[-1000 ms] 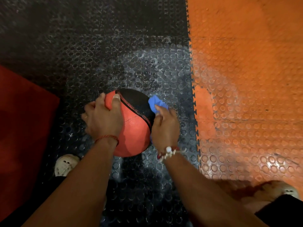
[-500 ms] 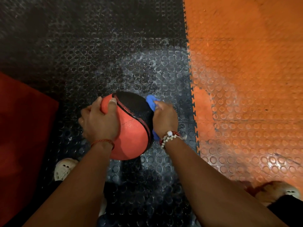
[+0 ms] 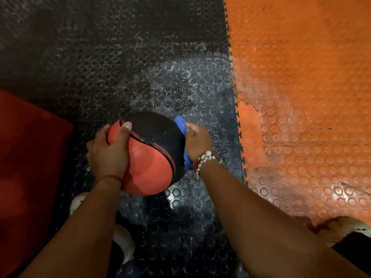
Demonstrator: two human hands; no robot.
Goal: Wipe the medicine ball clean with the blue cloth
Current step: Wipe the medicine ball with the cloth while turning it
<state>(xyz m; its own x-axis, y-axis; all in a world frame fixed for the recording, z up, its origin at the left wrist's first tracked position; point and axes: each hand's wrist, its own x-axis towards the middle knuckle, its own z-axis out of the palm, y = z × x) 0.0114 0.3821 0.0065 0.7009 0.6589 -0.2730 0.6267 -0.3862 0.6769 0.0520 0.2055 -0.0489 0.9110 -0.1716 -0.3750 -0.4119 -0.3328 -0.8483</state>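
Black mat (image 3: 124, 63), orange mat (image 3: 301, 81)

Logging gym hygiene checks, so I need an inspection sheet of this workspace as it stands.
Surface: black studded floor mat, whitish smears, glossy patches.
Job's things: red-and-black medicine ball; blue cloth against its right side.
Clutter: nothing seen.
Hands: left hand grips the ball; right hand holds the cloth.
Cables: nothing seen.
Surroundings: orange studded mat on the right, red mat on the left, white shoe beside the left forearm.
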